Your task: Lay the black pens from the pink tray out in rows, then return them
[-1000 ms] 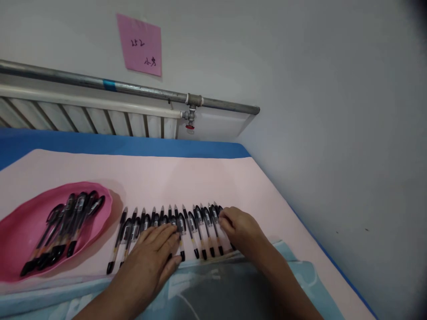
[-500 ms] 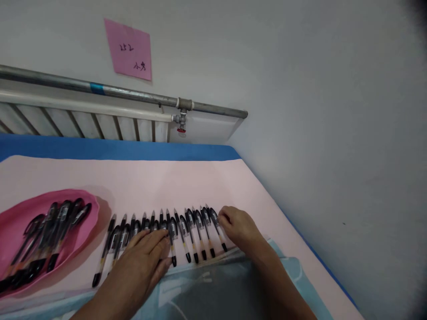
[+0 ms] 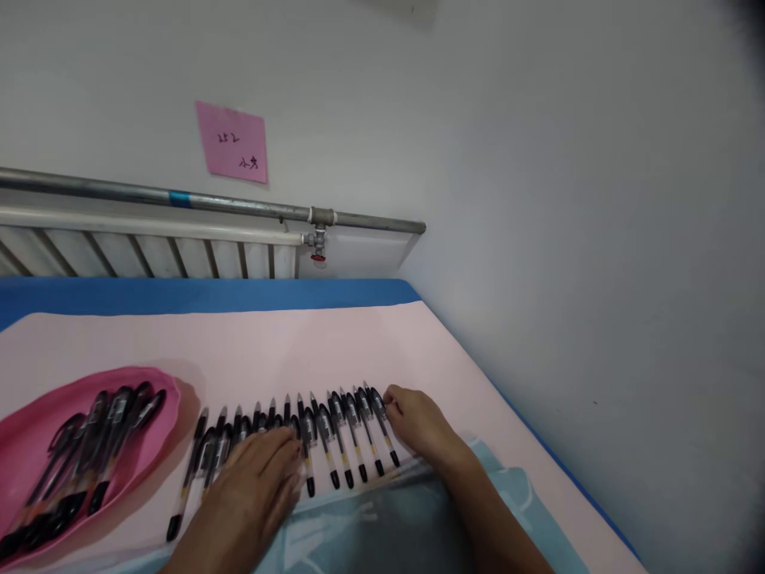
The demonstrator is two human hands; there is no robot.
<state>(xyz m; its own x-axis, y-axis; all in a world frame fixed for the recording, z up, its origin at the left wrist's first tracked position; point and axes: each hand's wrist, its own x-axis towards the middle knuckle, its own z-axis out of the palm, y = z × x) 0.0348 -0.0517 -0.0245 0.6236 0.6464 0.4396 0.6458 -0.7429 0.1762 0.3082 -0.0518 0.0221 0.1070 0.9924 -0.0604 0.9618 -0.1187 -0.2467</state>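
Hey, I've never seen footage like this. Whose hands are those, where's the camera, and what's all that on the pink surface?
No machine here: a person wears a camera on the head, looking forward and down, so both bare hands are their own. On a pink sheet lies a row of black pens, side by side. The left hand rests flat and open on the row. The right hand touches the pen at the right end; whether it pinches it I cannot tell. To the left, a pink dish holds more pens. A light blue cloth lies nearest the person.
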